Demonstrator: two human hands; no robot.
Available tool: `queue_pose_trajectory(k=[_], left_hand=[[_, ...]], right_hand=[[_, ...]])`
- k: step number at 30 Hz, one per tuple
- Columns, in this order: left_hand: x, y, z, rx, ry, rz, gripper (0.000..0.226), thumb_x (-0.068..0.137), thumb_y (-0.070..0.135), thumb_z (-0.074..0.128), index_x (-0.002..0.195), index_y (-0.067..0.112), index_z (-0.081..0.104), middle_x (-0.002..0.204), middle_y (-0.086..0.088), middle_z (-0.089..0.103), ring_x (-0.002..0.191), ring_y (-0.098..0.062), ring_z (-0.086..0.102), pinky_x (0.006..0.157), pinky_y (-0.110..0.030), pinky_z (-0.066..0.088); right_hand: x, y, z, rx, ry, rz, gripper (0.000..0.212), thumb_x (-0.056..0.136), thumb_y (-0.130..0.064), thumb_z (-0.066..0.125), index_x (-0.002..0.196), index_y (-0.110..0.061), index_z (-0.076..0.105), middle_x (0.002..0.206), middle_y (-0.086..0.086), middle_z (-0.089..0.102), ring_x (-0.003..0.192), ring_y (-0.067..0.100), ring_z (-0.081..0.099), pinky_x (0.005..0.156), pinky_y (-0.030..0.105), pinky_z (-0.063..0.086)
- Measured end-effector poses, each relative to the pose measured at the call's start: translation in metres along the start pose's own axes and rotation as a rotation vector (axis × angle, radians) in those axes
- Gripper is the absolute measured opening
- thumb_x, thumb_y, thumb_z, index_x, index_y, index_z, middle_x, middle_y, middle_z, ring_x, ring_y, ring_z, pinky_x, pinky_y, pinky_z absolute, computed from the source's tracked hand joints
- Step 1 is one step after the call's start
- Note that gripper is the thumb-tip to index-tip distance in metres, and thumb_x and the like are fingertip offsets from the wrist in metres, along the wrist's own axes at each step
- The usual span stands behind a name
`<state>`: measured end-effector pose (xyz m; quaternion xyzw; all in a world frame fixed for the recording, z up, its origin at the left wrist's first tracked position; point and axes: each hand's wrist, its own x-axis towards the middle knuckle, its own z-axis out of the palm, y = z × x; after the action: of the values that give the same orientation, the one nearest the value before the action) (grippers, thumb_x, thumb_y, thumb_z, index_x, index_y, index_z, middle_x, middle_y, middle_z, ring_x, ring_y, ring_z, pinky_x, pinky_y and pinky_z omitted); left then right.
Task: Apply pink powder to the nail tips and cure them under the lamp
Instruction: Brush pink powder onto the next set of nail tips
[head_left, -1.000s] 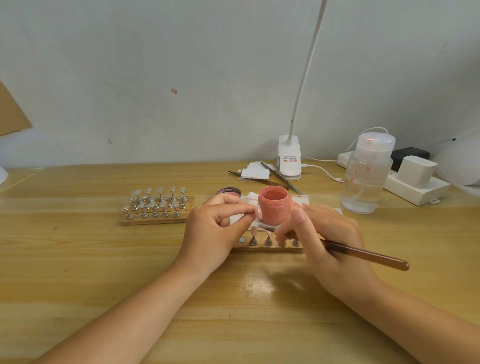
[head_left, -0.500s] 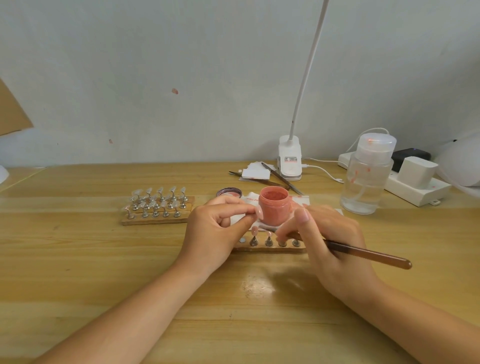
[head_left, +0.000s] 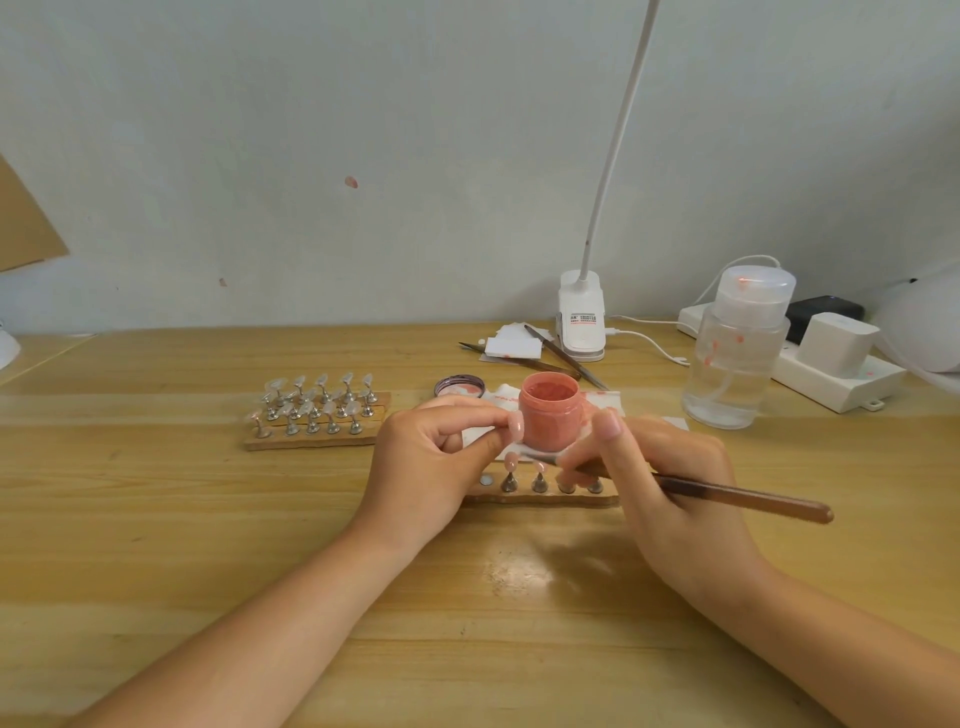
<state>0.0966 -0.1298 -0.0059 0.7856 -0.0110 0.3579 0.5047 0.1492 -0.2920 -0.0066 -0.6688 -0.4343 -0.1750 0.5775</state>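
A clear pump bottle (head_left: 735, 358) stands at the right of the wooden desk (head_left: 156, 545), before a white power strip (head_left: 831, 379) (a white adapter (head_left: 837, 338) plugged in); tweezers (head_left: 563, 356) lie near white pads (head_left: 511, 343)

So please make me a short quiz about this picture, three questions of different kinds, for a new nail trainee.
1. True or false: the powder jar has its lid on.
2. Which hand holds the brush? A) left B) right C) neither
3. Fill in: the left hand pinches a ____ beside the jar.

Key:
1. False. The jar is open, and a lid lies behind the left hand.
2. B. The right hand grips the brush, its tip pointing at the near stand.
3. Nail tip.
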Motion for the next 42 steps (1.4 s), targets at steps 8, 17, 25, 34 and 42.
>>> queue_pose_trajectory(k=[8,17,25,34,42], left_hand=[[-0.0001,0.0003,0.0002,0.002,-0.006,-0.014,0.025,0.073,0.005,0.072,0.07,0.029,0.071,0.075,0.023,0.066,0.04,-0.007,0.025,0.047,-0.011,0.028],[-0.0001,0.0007,0.0011,0.044,0.023,-0.019,0.026,0.073,0.003,0.072,0.068,0.029,0.07,0.063,0.02,0.062,0.05,-0.035,0.043,0.055,-0.01,0.037],[-0.0018,0.005,-0.0007,0.001,0.032,-0.075,0.012,0.075,0.016,0.072,0.069,0.025,0.067,0.06,0.013,0.062,0.035,-0.004,0.027,0.04,-0.009,0.023],[-0.0015,0.0066,0.0008,0.019,0.056,-0.105,0.02,0.074,0.007,0.073,0.066,0.024,0.065,0.052,0.021,0.057,0.032,-0.003,0.028,0.039,-0.005,0.021],[-0.0005,0.0032,0.0005,0.026,0.059,-0.099,0.022,0.072,0.004,0.074,0.065,0.024,0.067,0.071,0.015,0.062,0.034,-0.002,0.027,0.04,-0.007,0.023]], right_hand=[[-0.0008,0.001,0.0002,0.073,0.002,0.084,0.047,0.09,-0.052,0.039,0.067,-0.024,0.068,0.063,-0.007,0.067,0.064,0.007,0.064,0.064,0.022,0.049],[-0.001,-0.0005,-0.001,0.032,0.001,0.094,0.049,0.089,-0.044,0.036,0.063,-0.017,0.068,0.063,-0.006,0.067,0.064,0.01,0.063,0.066,0.033,0.05],[0.0021,-0.0046,0.0002,0.0,0.042,0.017,0.029,0.089,-0.033,0.042,0.087,-0.019,0.067,0.086,-0.012,0.067,0.086,0.002,0.063,0.076,0.022,0.049],[0.0008,0.0001,0.0014,-0.148,-0.087,-0.097,0.049,0.096,-0.039,0.032,0.079,-0.014,0.07,0.076,-0.014,0.063,0.076,-0.003,0.057,0.068,0.019,0.042],[0.0005,-0.0003,0.002,-0.142,-0.075,-0.121,0.049,0.097,-0.037,0.032,0.077,-0.012,0.07,0.075,-0.011,0.064,0.074,-0.003,0.055,0.067,0.016,0.04]])
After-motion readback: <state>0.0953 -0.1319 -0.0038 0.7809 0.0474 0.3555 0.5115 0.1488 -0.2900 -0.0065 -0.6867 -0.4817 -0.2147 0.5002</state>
